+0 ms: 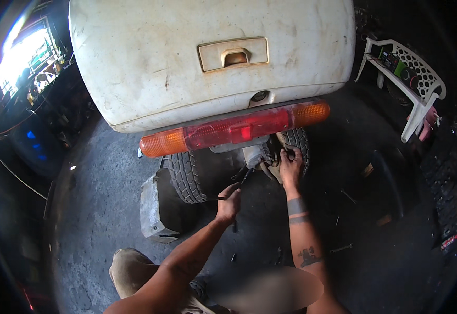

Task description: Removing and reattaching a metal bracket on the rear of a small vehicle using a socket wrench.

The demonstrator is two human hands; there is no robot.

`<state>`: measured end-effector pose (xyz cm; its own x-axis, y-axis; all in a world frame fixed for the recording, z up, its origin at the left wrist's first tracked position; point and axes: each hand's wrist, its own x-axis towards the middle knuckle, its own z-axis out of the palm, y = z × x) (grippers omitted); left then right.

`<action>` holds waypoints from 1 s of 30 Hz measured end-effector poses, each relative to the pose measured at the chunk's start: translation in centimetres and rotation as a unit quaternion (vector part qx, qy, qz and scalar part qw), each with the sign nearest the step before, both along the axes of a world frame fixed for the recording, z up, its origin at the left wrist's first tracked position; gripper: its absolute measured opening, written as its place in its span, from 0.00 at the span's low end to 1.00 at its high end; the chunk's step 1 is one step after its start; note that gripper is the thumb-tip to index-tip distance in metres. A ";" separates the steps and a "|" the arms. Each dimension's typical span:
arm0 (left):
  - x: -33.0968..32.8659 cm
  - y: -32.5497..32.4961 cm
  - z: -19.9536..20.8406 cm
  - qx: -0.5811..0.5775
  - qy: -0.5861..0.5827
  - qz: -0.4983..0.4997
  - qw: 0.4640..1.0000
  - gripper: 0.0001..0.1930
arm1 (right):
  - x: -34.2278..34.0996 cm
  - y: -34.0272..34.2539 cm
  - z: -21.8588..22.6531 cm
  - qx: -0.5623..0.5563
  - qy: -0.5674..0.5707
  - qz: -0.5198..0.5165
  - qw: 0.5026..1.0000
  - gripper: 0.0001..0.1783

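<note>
My left hand (229, 205) is closed around a dark long-shafted wrench (247, 177). Its shaft slants up and away to the grey metal housing (253, 156) under the rear of a white vehicle body (150, 73); exactly where the tip meets the housing is hard to make out. Bent fingers bring my right hand (291, 166) against the metal parts beside that housing, close to the right tyre (301, 140). Whatever those fingers grip is hidden. Above both hands runs a red and orange tail light (213, 135). The left tyre (185, 177) stands beyond my left hand.
A bent grey metal panel (151, 206) stands on the floor near the left tyre. Loose spanners (349, 196) and small parts lie to the right of my arm. Further right is a white plastic bench (404, 86) with things on it. My knee (129, 269) is at lower left.
</note>
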<state>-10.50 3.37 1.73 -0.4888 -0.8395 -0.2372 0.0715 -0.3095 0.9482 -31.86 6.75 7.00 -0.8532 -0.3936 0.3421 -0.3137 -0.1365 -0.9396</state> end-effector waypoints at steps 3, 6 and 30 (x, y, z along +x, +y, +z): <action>-0.9 1.0 -1.0 0.304 0.279 0.043 0.910 0.11 | -1.0 -0.4 -3.6 0.079 0.014 0.072 0.994 0.21; -1.6 1.7 -2.9 0.449 0.373 0.007 0.812 0.18 | 0.4 -0.4 -6.1 0.138 -0.012 0.210 0.968 0.36; -2.2 1.0 -4.3 0.420 0.380 0.036 0.823 0.18 | 1.1 0.5 -9.0 0.411 0.240 0.233 0.848 0.47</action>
<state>-12.68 4.39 -2.58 -0.7200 -0.5685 -0.3981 0.5921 -0.8024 0.0749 -30.80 7.28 -2.02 -0.3788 -0.9240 0.0523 -0.7794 0.2880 -0.5564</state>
